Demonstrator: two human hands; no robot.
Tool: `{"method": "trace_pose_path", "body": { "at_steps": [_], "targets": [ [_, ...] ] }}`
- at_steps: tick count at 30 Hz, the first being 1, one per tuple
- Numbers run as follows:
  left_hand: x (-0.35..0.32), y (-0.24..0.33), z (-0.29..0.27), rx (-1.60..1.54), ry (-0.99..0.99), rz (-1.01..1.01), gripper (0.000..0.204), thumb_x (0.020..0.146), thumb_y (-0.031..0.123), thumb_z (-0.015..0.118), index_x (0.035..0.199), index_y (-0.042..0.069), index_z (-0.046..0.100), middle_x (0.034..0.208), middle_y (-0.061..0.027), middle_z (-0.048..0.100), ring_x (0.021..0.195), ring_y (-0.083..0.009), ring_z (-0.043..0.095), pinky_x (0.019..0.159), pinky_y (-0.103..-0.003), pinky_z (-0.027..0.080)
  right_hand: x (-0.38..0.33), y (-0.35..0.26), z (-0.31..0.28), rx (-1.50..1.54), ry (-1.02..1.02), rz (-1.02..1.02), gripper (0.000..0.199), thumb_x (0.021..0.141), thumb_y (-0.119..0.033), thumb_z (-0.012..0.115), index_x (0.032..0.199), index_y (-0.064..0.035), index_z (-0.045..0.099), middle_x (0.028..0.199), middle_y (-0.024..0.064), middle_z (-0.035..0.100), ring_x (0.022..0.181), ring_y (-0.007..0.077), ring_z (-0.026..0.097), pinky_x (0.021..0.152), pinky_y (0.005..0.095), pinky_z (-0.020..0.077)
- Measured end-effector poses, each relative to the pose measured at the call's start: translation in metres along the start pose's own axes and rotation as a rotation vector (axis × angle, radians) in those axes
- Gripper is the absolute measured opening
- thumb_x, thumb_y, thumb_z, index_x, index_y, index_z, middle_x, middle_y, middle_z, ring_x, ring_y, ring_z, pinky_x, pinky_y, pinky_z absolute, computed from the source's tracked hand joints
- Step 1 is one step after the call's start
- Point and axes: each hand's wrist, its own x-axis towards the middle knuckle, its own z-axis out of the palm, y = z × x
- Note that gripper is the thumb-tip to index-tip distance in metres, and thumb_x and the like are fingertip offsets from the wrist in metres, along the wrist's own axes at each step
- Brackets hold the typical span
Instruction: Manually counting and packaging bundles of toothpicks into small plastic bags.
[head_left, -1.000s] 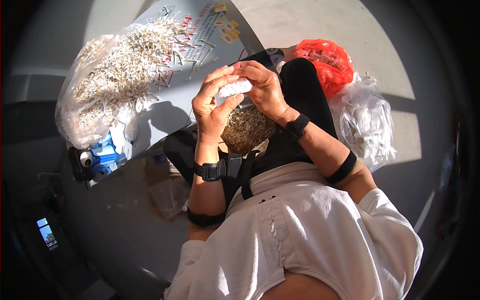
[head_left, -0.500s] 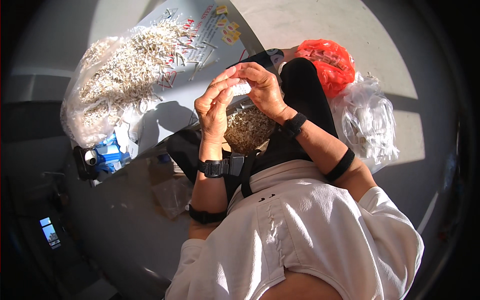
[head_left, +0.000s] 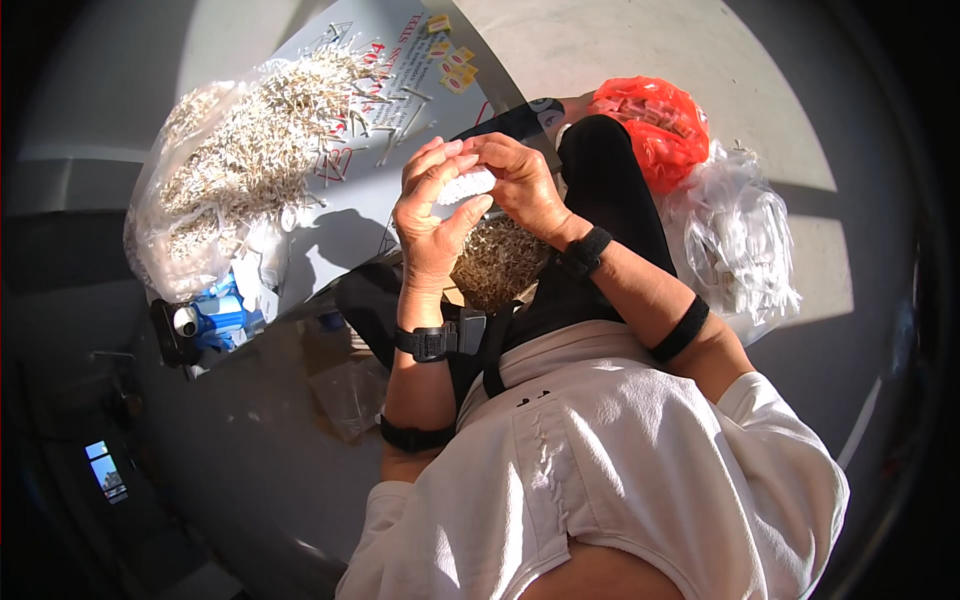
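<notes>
- Swab bundle (head_left: 466, 186), white and knobbly, is held up between both hands, at 12 o'clock of the view's middle; that it is made of cotton swabs is judged from the heap nearby.
- Its 9 o'clock end is gripped by the left hand (head_left: 430, 220): the fingers are curled over the far side, and the thumb is laid along the near edge.
- Its 3 o'clock end is pinched by the right hand (head_left: 525, 185), with the fingers bent inward; where its thumb presses cannot be told. The fingertips of both hands are brought together, or nearly so, above the bundle.
- Below the bundle, toward 6 o'clock from it, a mass of loose swabs (head_left: 497, 265) is gathered at the lap, partly covered by the hands.
- At 10 o'clock, a swab heap (head_left: 280, 130) is spread on the table (head_left: 345, 250), partly contained in a clear bag (head_left: 180, 268). Small yellow packets (head_left: 458, 72) are scattered at 12 o'clock, on the table's far part.
- At 9 o'clock, a blue-and-white object (head_left: 220, 315) is placed at the table's edge.
- Between 1 and 2 o'clock, a red bag (head_left: 660, 150) is seen, with a translucent bag (head_left: 735, 245) of white contents just beside it, toward 3 o'clock.
- The step in hand is judged to be the gathering and evening of the bundle by the fingers.
- For the next move, a light, even pressure from both sides seems called for, so that no swabs are slipped loose or bent.
</notes>
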Motion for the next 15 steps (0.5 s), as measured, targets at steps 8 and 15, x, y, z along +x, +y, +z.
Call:
{"method": "trace_pose_path", "body": {
  "at_steps": [8,15],
  "targets": [
    [0.005,0.009,0.002,0.119,-0.011,0.077,0.034,0.064,0.001,0.081,0.095,0.005,0.069,0.101,-0.0057,0.066,0.104,-0.0279,0.06,0.091,-0.038,0.05,-0.001,-0.003,-0.001,-0.043,-0.008,-0.013,0.034,0.075,0.012,0.065,0.105,-0.0013,0.068,0.105,0.0095,0.063,0.095,0.0192,0.063,0.082,0.0279,0.0507],
    [0.007,0.008,0.008,0.114,0.031,0.191,0.032,0.064,-0.002,0.08,0.092,0.004,0.067,0.09,-0.0056,0.067,0.094,-0.0267,0.063,0.084,-0.037,0.052,-0.005,-0.009,0.005,-0.071,-0.013,-0.019,0.03,0.077,0.011,0.066,0.105,-0.0006,0.068,0.106,0.0105,0.064,0.097,0.0192,0.063,0.083,0.0288,0.0506]
  ]
}}
